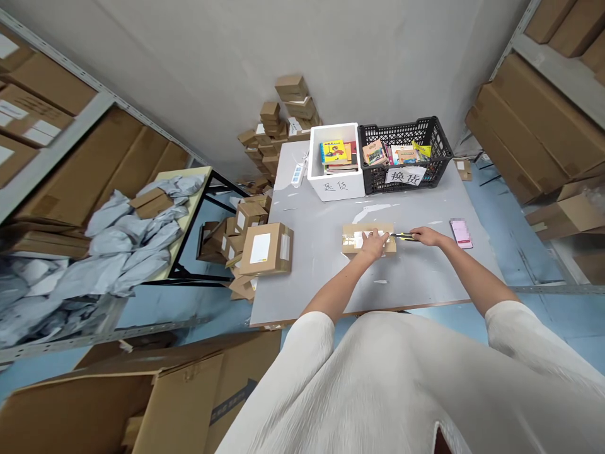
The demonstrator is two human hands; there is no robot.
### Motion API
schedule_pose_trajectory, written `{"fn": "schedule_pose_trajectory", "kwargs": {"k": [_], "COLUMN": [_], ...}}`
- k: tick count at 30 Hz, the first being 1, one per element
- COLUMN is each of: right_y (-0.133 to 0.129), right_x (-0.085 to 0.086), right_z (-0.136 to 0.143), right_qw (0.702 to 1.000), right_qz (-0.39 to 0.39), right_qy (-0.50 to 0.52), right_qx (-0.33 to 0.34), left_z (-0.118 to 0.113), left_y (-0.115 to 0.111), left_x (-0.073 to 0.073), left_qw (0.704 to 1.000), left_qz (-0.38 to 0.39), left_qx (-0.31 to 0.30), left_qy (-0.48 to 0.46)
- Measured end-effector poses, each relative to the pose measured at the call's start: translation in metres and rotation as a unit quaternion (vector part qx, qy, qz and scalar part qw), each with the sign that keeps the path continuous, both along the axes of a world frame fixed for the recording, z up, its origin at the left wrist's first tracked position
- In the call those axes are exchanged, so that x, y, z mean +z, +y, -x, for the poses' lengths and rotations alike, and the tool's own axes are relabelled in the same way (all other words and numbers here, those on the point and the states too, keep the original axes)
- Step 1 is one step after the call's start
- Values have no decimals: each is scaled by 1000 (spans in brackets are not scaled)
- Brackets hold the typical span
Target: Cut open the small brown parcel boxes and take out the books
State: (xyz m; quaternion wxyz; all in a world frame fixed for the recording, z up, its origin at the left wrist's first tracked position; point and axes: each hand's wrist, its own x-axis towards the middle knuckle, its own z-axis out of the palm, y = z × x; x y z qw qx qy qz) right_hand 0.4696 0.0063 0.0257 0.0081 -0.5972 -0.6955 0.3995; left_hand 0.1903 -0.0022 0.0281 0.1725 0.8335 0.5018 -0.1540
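A small taped cardboard box (348, 243) with a white label lies on the grey table. My left hand (373, 244) rests on top of it, fingers spread over the label. My right hand (425, 236) is closed around a slim black-and-yellow utility knife (404, 236). The knife points left, its tip at the box's right end, close to my left fingertips. Whether the blade touches the cardboard I cannot tell. To the right of my right hand lies a phone (461, 233) with a pink screen.
A white foam box (337, 189) and a black plastic crate (447, 154), both holding books, stand at the table's (321, 277) back. A larger carton (267, 249) sits at its left edge. Stacked boxes (290, 104), grey parcels (118, 239) and loaded shelves surround the table.
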Motion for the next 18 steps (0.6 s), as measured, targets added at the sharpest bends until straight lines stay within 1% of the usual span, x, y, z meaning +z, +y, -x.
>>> {"fn": "schedule_pose_trajectory", "kwargs": {"k": [3,5,8,11,13,15,16,18], "right_y": [-6,-10,-16,-20,-22,-25,-26,-29], "right_x": [-2,-5,-10,-12,-10,-7,-4,0], "right_z": [-3,-5,-7,-9,-10,-10,-9,-7], "right_qw": [999,997,996,994,991,986,982,977], "right_qz": [34,44,25,-9,19,62,72,67], "right_qy": [38,60,77,60,51,71,90,126], "right_qx": [-16,-19,-32,-90,-123,-141,-147,-160], "left_z": [0,-1,-3,0,6,11,13,13], "left_y": [-1,-1,-1,-2,-3,-3,-2,1], "left_x": [1,1,0,0,2,5,6,9], "left_qw": [1000,1000,1000,1000,999,998,997,996], "left_qz": [-3,-5,-14,-18,-13,-9,-11,-24], "left_qx": [2,8,15,4,-1,4,11,28], "left_qy": [-9,-16,-7,-10,-33,-60,-72,-85]}}
